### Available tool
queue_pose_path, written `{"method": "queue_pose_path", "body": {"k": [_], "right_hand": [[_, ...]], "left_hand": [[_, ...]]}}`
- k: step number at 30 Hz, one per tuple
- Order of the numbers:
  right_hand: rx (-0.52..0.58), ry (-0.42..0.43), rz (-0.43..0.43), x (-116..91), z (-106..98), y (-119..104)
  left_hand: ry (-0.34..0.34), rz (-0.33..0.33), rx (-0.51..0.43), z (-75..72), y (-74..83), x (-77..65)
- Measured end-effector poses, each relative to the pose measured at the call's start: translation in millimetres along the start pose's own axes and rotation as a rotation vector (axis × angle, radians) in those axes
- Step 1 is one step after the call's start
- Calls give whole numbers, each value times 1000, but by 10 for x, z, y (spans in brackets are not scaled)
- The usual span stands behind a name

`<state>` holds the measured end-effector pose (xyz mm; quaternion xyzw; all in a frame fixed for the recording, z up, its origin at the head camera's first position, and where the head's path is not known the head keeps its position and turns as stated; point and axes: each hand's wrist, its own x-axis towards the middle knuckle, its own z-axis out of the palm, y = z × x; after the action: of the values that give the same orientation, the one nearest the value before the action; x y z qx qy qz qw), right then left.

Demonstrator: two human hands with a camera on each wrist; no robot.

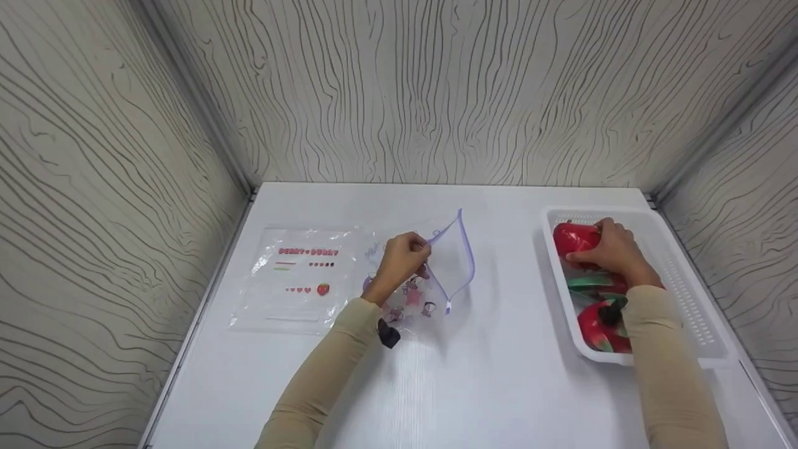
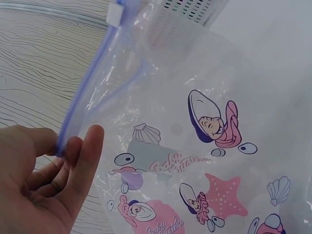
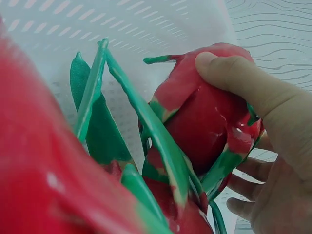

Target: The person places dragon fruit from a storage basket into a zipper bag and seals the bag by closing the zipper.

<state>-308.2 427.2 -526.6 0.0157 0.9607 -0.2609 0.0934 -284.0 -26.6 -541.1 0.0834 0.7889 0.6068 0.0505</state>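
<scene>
My left hand (image 1: 402, 259) pinches the purple zip edge of a clear slider bag (image 2: 214, 122) printed with pink and purple sea-shell cartoons. Its mouth gapes toward the right, and a white slider (image 2: 114, 14) sits at the far end of the zip. Over the white basket (image 1: 564, 312) on the right, my right hand (image 1: 614, 252) grips a red dragon fruit (image 3: 200, 126) with green-tipped scales, thumb on top and fingers around the far side. More dragon fruit (image 1: 592, 324) lies in the basket beneath the wrist, with long green scales (image 3: 105, 122) standing up.
A second clear bag (image 1: 296, 312) with red strawberry print lies flat on the white table (image 1: 499, 399), left of the first bag. Wood-grain panels (image 1: 399, 93) enclose the table at the back and both sides. The basket stands near the right edge.
</scene>
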Motion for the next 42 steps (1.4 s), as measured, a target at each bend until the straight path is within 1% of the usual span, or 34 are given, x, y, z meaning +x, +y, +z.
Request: {"method": "queue_pose_path", "body": {"k": [5, 9, 13, 18, 24, 31, 35, 39, 42], "right_hand": [[19, -26, 8, 3, -30, -19], [49, -70, 29, -1, -46, -34], [45, -86, 44, -15, -58, -46], [21, -48, 25, -16, -72, -50], [18, 1, 14, 18, -74, -55], [-6, 104, -33, 71, -61, -108], [-23, 149, -53, 85, -57, -132], [-39, 157, -60, 72, -49, -148], [-48, 172, -72, 57, -43, -170]], "left_hand": [[-3, -8, 2, 5, -10, 11], [7, -14, 12, 9, -1, 13], [10, -14, 14, 13, 8, 14], [11, -17, 9, 11, 13, 6], [15, -14, 13, 16, 15, 5], [7, -4, 11, 16, 16, 14], [22, -26, 31, 20, 23, 15], [24, -49, 54, 25, 24, 9], [24, -51, 54, 30, 18, 11]]}}
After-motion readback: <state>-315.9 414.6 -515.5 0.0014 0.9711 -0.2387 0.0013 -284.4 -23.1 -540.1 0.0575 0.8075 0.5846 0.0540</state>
